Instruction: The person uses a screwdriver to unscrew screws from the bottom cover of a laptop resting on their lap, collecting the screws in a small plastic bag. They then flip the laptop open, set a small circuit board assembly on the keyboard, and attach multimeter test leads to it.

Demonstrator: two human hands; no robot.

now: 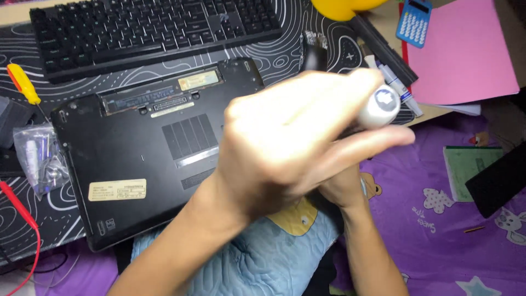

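The left hand (285, 137) is reaching across the middle of the view, blurred, with its fingers closed around a white, rounded cylinder-shaped object (379, 107) whose end is sticking out past the fingertips. The right hand (342, 186) is sitting mostly hidden beneath the left one; only its wrist and part of its back are showing, so I cannot tell whether it is open or closed, or whether it is touching the white object. The white object is hovering above the right end of the desk (383, 22), just beside a few pens (397, 85) lying there.

Under the left forearm, a black laptop (137, 159) is lying upside down on a patterned desk mat (307, 22), with its vents and labels facing up. A black keyboard (148, 30) is resting behind it. To the left, a screwdriver with a yellow handle (23, 83) is lying near a small clear plastic bag (41, 159), and a red wire (22, 219) is running along the left edge. At the far right of the desk, a blue calculator (413, 21) is lying beside a pink sheet of paper (466, 49). Below, a purple printed bedsheet (438, 230) is spreading out, with a green notebook (466, 164) lying on it.
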